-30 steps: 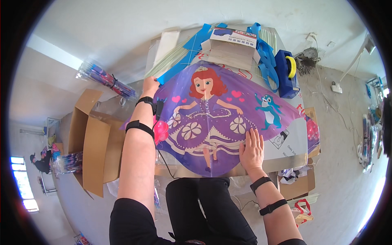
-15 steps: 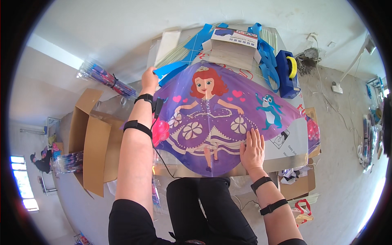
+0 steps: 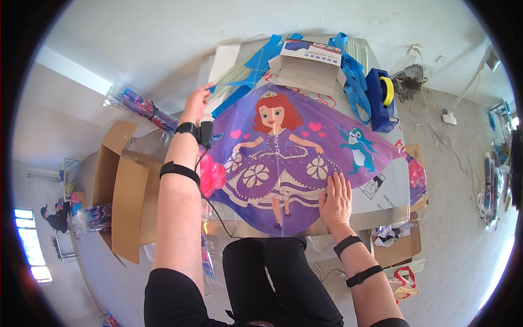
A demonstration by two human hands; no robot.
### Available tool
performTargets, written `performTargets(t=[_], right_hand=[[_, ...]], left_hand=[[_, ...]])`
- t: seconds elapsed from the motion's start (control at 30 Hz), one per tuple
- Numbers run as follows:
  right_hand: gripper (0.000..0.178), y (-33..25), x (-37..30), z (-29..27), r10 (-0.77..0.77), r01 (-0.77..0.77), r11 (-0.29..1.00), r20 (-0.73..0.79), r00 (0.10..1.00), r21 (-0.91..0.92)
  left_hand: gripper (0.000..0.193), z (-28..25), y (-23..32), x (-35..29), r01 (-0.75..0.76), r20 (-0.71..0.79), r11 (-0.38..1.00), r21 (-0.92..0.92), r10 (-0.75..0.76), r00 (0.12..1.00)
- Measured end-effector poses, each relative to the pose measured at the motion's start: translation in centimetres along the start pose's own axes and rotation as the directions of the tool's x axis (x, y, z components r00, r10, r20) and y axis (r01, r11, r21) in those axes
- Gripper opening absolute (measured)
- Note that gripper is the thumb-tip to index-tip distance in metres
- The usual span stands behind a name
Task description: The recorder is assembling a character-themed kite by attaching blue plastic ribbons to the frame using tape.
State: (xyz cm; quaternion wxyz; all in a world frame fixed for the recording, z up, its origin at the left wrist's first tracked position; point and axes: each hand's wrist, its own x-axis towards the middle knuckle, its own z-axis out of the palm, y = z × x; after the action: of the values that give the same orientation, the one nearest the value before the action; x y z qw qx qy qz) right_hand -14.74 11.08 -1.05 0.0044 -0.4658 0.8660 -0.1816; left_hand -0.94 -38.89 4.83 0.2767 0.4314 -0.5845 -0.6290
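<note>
A purple diamond-shaped kite (image 3: pixel 283 169), printed with a cartoon girl in a wide dress and a blue rabbit, lies spread on the table (image 3: pixel 387 210). My right hand (image 3: pixel 336 197) rests flat on the kite's lower right part, fingers apart. My left hand (image 3: pixel 196 102) is at the kite's upper left corner, fingers pinched on the end of a blue strip (image 3: pixel 239 82) that runs up to a heap of blue strips. Both wrists and forearms wear black bands.
A long cardboard box (image 3: pixel 304 64) lies beyond the kite. A blue tape dispenser (image 3: pixel 380 98) with a yellow roll stands at the back right. A clear bag of thin pale rods (image 3: pixel 220 60) lies back left. An open carton (image 3: pixel 122 191) and wrapped kites (image 3: pixel 136 104) are to my left.
My left hand has moved a little up and away along the kite's left corner, and the blue strip has lifted with it. My right hand stays flat on the kite.
</note>
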Motion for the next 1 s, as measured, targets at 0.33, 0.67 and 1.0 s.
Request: performTargets(t=[0.33,0.67,1.0], right_hand=[[0.046,-0.1,-0.1,0.1,-0.001,0.002,1.000,-0.039,0.999,0.025],[0.046,0.2,-0.3,0.1,0.000,0.003,0.999,-0.060,0.998,0.036],[0.048,0.0,-0.8,-0.9,0.005,0.016,0.989,-0.139,0.990,0.147]], left_hand=[[0.033,3.4,13.3,-1.0,-0.102,0.118,0.966,-0.238,0.133,0.984],[0.033,2.4,24.6,-6.9,-0.338,0.000,0.876,-0.345,0.360,0.933],[0.046,0.7,35.1,-29.9,-0.651,0.023,0.672,-0.354,0.702,0.712]])
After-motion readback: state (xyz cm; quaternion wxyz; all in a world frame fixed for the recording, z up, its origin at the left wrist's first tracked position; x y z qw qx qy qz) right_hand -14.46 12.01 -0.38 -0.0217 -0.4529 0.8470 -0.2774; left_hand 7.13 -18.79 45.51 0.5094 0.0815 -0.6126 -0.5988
